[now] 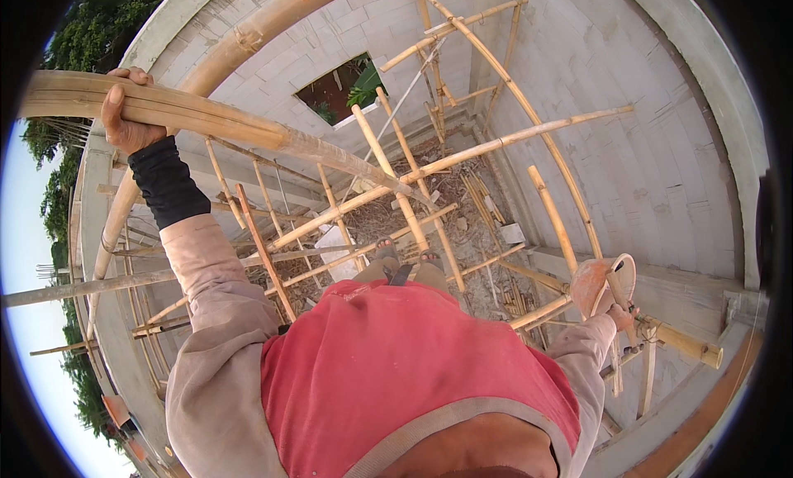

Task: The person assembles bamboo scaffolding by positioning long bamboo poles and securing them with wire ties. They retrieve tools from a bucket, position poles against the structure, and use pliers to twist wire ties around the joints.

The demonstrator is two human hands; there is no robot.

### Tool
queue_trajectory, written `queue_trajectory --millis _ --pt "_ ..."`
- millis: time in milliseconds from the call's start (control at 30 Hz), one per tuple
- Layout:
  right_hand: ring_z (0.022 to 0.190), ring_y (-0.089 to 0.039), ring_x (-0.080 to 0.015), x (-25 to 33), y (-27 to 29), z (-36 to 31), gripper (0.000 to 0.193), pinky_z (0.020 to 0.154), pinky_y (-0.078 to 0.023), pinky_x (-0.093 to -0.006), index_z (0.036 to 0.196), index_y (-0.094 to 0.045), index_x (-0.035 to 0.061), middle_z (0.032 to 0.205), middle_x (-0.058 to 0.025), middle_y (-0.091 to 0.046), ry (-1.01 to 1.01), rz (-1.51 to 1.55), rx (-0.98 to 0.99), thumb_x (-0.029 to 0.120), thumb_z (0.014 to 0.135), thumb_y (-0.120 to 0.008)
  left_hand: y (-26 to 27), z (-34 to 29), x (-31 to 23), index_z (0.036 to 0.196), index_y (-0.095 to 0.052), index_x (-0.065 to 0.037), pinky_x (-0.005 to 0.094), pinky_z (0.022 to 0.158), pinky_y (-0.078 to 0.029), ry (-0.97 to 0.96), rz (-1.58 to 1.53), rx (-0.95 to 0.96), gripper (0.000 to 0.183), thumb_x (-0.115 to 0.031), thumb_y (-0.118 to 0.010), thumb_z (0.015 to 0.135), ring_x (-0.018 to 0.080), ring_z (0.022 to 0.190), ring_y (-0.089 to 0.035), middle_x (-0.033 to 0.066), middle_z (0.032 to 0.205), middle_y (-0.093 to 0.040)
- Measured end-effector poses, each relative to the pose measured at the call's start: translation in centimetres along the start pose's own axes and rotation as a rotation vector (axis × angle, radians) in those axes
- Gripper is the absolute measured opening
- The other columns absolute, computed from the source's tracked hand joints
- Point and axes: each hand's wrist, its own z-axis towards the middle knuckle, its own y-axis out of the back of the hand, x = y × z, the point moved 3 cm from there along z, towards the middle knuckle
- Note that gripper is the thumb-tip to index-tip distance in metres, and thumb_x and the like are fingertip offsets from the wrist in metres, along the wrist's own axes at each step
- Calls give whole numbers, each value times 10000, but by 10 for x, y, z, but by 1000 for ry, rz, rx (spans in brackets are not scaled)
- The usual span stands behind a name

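My left hand (pixel 130 114), raised at the far left with a black band at its wrist, is wrapped round a thick bamboo pole (pixel 239 124). That pole slants down toward the middle of the scaffold. Low on the right, my right hand (pixel 621 317) is closed at the lower edge of a pinkish-orange, bowl-shaped vessel (pixel 588 286) with a pale rim. A narrow brown piece crosses the vessel's opening; its kind is unclear. Some right-hand fingers are hidden. Just beyond this hand lies the cut end of a bamboo pole (pixel 686 343).
Crossed bamboo poles (pixel 462 157) form a scaffold around me, above a littered ground (pixel 446 218). My sandalled feet (pixel 428 259) are among the poles. Pale block walls (pixel 628 147) enclose the right and far sides, with a window opening (pixel 337 90) in the far wall.
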Motion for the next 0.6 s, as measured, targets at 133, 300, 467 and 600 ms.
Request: queue_trajectory --millis 133,300,467,600 --pt "1077 -631 -247 -22 11 13 417 991 -467 -361 1236 -578 -34 1173 -127 -674 155 -183 60 132 860 -648 1 11 3 1017 -617 61 368 822 -504 21 -12 5 462 -261 -730 707 284 881 -626 190 874 -658" --pt "1063 -649 -241 -16 12 21 524 969 -488 -343 1292 -583 21 1223 -121 -659 159 -150 10 89 788 -709 4 7 0 1008 -632 69 375 826 -505 3 35 -37 475 -277 -721 695 296 867 -614 206 885 -657" --pt "1088 -665 -250 -2 24 2 642 941 -518 -338 1342 -570 50 1245 -113 -665 157 -448 -9 127 735 -763 12 15 9 1010 -633 67 372 823 -507 77 -10 -46 472 -280 -710 700 308 863 -610 211 895 -657" --pt "1105 -681 -274 53 8 -44 696 930 -535 -350 1385 -543 57 1241 -138 -682 22 -826 9 143 731 -765 16 9 -4 978 -652 67 375 821 -518 31 0 -28 441 -282 -697 713 321 877 -620 233 881 -667"
